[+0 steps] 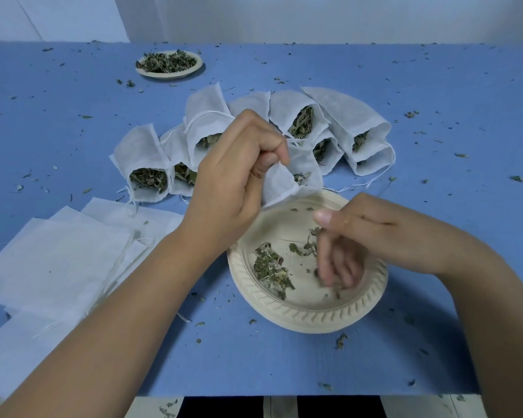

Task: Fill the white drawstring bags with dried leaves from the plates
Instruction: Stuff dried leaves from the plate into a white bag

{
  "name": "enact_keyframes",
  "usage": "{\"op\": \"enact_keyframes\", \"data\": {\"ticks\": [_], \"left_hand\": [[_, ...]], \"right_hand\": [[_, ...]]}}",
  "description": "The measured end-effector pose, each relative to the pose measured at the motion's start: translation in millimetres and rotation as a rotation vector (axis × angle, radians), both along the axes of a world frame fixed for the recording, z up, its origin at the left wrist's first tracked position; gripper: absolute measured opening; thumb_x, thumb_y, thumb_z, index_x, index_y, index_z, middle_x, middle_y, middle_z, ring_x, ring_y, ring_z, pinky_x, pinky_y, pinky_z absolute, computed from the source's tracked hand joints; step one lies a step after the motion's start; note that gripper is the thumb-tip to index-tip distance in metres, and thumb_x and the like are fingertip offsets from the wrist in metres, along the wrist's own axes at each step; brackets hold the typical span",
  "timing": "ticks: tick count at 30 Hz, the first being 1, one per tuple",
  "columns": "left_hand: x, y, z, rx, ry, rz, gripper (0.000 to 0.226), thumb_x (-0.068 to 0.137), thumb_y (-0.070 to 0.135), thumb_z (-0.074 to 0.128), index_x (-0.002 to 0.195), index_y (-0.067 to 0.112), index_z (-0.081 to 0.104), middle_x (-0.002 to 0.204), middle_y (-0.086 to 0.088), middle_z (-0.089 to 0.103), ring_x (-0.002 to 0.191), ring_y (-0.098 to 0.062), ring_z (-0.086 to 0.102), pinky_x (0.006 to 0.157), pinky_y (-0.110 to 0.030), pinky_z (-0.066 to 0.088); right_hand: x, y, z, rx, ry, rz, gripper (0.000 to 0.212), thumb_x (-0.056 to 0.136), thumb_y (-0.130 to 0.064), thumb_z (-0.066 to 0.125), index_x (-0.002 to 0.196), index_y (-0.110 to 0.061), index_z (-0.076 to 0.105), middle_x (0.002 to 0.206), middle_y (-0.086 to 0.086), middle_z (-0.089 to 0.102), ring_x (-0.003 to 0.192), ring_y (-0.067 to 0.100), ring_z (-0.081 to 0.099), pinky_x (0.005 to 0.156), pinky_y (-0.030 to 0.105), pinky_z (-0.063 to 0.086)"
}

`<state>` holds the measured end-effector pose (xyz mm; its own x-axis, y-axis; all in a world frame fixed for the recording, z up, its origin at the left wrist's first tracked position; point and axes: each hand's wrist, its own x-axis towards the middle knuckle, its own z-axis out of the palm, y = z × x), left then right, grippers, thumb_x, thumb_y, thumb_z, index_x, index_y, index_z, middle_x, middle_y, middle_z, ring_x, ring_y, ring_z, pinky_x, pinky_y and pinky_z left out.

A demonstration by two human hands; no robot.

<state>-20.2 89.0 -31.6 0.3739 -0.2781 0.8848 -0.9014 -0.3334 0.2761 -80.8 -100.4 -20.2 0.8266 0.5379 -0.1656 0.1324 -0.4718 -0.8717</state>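
Note:
My left hand pinches the rim of a white drawstring bag and holds it open above the near beige plate; a few leaves show inside it. My right hand reaches down into that plate, its blurred fingertips curled among the dried leaves scattered there. Whether they hold any leaves is unclear. Behind, several filled bags lie in a cluster with open mouths toward me.
A stack of flat empty bags lies at the left front. A second plate heaped with dried leaves sits far back left. Leaf crumbs litter the blue tablecloth. The table's front edge runs just below my arms.

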Motion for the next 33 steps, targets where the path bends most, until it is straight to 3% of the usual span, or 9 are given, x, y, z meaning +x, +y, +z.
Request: {"op": "enact_keyframes", "data": {"ticks": [4,7,10,13,16,19,23,29,33], "left_hand": [[0,0,0,-0.017,-0.006,0.000,0.025,0.094,-0.009,0.037,0.082,-0.007,0.059,0.085,-0.004,0.046,0.081,-0.004,0.042,0.078,-0.012,0.034],[1,0,-1,-0.017,-0.005,-0.001,0.025,0.094,-0.009,0.037,0.081,-0.008,0.058,0.086,-0.004,0.046,0.081,-0.004,0.042,0.078,-0.012,0.034],[0,-1,-1,-0.015,-0.010,-0.008,0.024,0.092,-0.011,0.037,0.081,-0.008,0.058,0.085,-0.004,0.045,0.081,-0.003,0.041,0.078,-0.012,0.034],[0,-2,-1,-0.015,-0.015,-0.012,0.024,0.091,-0.013,0.037,0.081,-0.008,0.058,0.085,-0.005,0.045,0.080,-0.004,0.041,0.077,-0.012,0.034],[0,0,0,-0.022,-0.011,0.001,0.024,0.092,-0.013,0.037,0.082,-0.008,0.058,0.085,-0.005,0.046,0.079,-0.006,0.042,0.075,-0.014,0.035],[1,0,0,-0.021,-0.005,0.003,0.024,0.092,-0.013,0.037,0.082,-0.008,0.058,0.085,-0.005,0.046,0.079,-0.005,0.041,0.076,-0.013,0.034],[-1,-2,-1,-0.006,0.004,-0.013,0.024,0.090,-0.014,0.038,0.081,-0.008,0.058,0.084,-0.006,0.046,0.079,-0.005,0.041,0.076,-0.012,0.034],[0,-3,0,-0.002,0.010,-0.028,0.024,0.091,-0.013,0.037,0.081,-0.008,0.059,0.083,-0.006,0.045,0.076,-0.007,0.042,0.075,-0.012,0.034],[-2,-3,0,0.004,0.015,-0.026,0.024,0.091,-0.013,0.038,0.082,-0.007,0.059,0.083,-0.006,0.045,0.075,-0.010,0.043,0.074,-0.012,0.034]], "right_hand": [[-2,2,1,0.210,-0.175,-0.099,0.050,0.097,-0.040,0.039,0.073,-0.008,0.069,0.075,0.013,0.070,0.062,0.024,0.064,0.064,0.044,0.055],[6,1,-3,-0.101,-0.483,-0.280,0.053,0.098,-0.047,0.040,0.074,-0.008,0.066,0.066,0.004,0.063,0.055,0.012,0.057,0.064,0.041,0.050],[5,7,-6,-0.147,-0.323,-0.098,0.049,0.096,-0.045,0.041,0.088,-0.005,0.068,0.074,-0.006,0.063,0.062,0.007,0.058,0.066,0.031,0.049],[0,6,-5,0.115,-0.055,0.011,0.042,0.097,-0.034,0.045,0.096,0.000,0.070,0.088,0.001,0.071,0.075,0.018,0.067,0.073,0.029,0.054],[2,2,-3,0.199,-0.179,-0.151,0.041,0.096,-0.035,0.046,0.092,-0.001,0.070,0.088,0.013,0.069,0.074,0.023,0.068,0.073,0.033,0.055],[5,4,-4,0.031,-0.192,-0.172,0.022,0.087,-0.034,0.068,0.097,-0.014,0.071,0.094,0.000,0.068,0.080,0.011,0.064,0.081,0.031,0.053],[0,15,-6,-0.269,-0.233,0.152,0.060,0.069,-0.024,0.086,0.121,-0.037,0.060,0.119,-0.019,0.053,0.106,-0.001,0.048,0.092,0.015,0.040],[-2,27,-8,-0.152,-0.238,0.179,0.035,0.075,-0.007,0.080,0.108,-0.019,0.073,0.110,-0.012,0.062,0.081,0.011,0.055,0.081,0.027,0.048],[-1,30,-10,-0.123,-0.326,0.142,0.020,0.076,-0.003,0.079,0.093,-0.012,0.077,0.093,-0.007,0.069,0.076,0.010,0.059,0.074,0.018,0.047]]}}
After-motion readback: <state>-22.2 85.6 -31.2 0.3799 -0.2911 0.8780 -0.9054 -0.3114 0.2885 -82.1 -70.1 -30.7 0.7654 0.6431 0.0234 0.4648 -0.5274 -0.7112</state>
